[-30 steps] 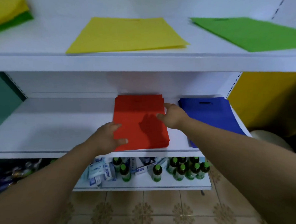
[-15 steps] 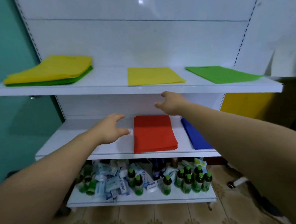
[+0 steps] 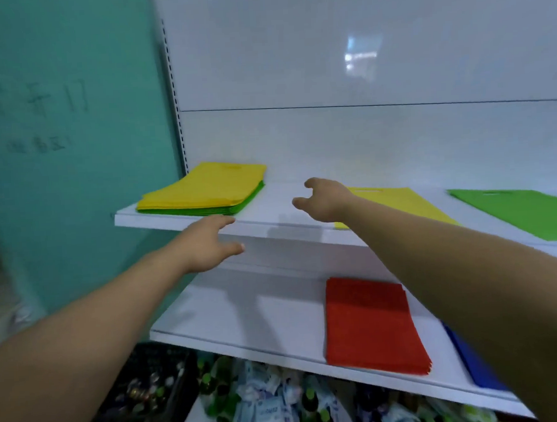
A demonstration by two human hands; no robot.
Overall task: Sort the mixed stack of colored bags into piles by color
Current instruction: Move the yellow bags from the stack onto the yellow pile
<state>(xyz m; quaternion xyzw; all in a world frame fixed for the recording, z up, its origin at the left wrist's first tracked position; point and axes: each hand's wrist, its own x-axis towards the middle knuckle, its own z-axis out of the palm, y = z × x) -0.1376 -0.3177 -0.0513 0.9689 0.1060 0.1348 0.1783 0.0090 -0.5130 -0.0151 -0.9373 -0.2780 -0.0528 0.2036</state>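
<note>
A mixed stack (image 3: 202, 190) of yellow bags lying on green ones sits at the left end of the upper shelf (image 3: 271, 200), next to a teal wall (image 3: 58, 157). The person's left hand (image 3: 204, 243) hangs at the shelf's front edge just below the stack, fingers straight and holding nothing. The right hand (image 3: 326, 200) hovers over bare shelf to the stack's right, fingers loosely curled and empty. Behind that wrist lies a yellow bag (image 3: 409, 204), and farther right a green bag (image 3: 522, 211). On the middle shelf (image 3: 243, 312), a red pile (image 3: 370, 325) lies beside a blue pile (image 3: 472, 358). Green-capped bottles (image 3: 216, 398) crowd the bottom shelf.
</note>
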